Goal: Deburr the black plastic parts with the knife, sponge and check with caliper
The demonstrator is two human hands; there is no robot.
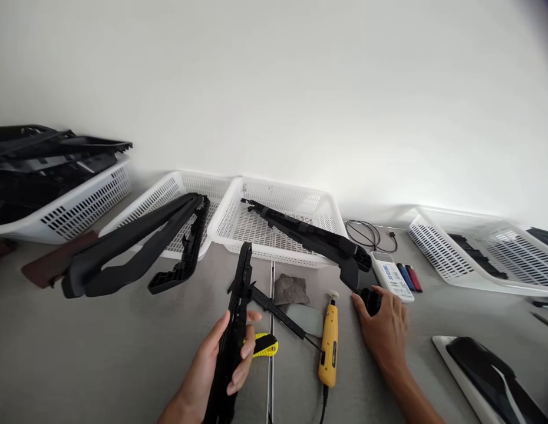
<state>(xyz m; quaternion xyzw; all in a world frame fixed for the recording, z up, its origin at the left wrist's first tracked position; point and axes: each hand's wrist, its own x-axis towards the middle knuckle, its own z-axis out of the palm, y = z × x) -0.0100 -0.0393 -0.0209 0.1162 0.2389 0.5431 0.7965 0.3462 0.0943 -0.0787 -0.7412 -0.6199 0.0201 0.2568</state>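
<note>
My left hand (221, 368) is wrapped around a long black plastic part (234, 330) and holds it above the grey table, its narrow end pointing away from me. My right hand (384, 327) is closed on a small black object (372, 299) at the near end of another long black part (318, 238), which rests over the rim of the middle white basket (230, 227). Between my hands lie a yellow rotary tool (329, 347) with a cord and a yellow-black utility knife (265, 344), partly hidden behind the held part.
White baskets (79, 203) (477, 277) line the wall, some holding black parts. Two large black parts (137, 247) overhang the second basket. A grey cloth (290, 290), a white device (391, 274), two lighters (410, 277), a cable (369, 234) and a white tray (464, 377) are on the table.
</note>
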